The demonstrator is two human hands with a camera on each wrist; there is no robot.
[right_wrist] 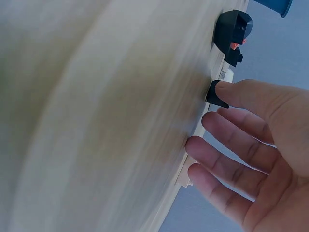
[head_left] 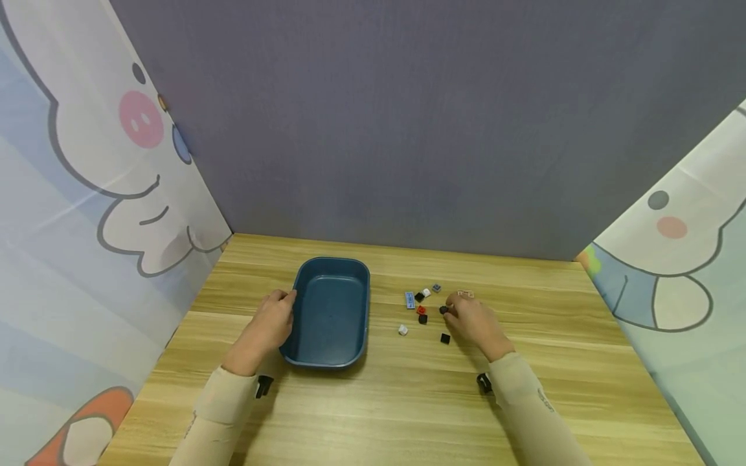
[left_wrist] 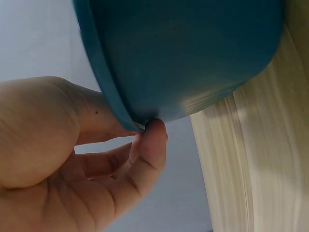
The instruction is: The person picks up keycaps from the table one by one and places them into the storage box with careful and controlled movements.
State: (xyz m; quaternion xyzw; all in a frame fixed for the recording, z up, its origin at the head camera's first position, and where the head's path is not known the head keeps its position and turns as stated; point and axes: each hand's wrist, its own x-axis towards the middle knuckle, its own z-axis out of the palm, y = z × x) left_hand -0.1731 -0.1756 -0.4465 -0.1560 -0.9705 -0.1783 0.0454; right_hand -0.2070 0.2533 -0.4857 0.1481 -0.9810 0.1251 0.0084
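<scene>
A dark blue plastic basin [head_left: 331, 367] stands on the wooden table, its left rim pinched between the thumb and fingers of my left hand [head_left: 272, 327]. In the left wrist view, one fingertip presses the outer wall of the basin [left_wrist: 188, 53] just under the lip. To the right, my right hand [head_left: 474, 321] pinches a small black keycap [right_wrist: 216, 94] close to the table, thumb on its near side. Around it lie other keycaps: a blue lettered one [head_left: 410, 299], a red one [head_left: 421, 310], a white one [head_left: 403, 330] and several black ones.
A whitish patterned keycap [head_left: 465, 293] lies just beyond the right hand, and a grey-blue one [head_left: 436, 287] sits farther left. A grey partition [head_left: 373, 129] rises along the table's back edge. Cartoon-printed curtains [head_left: 87, 226] hang at both sides.
</scene>
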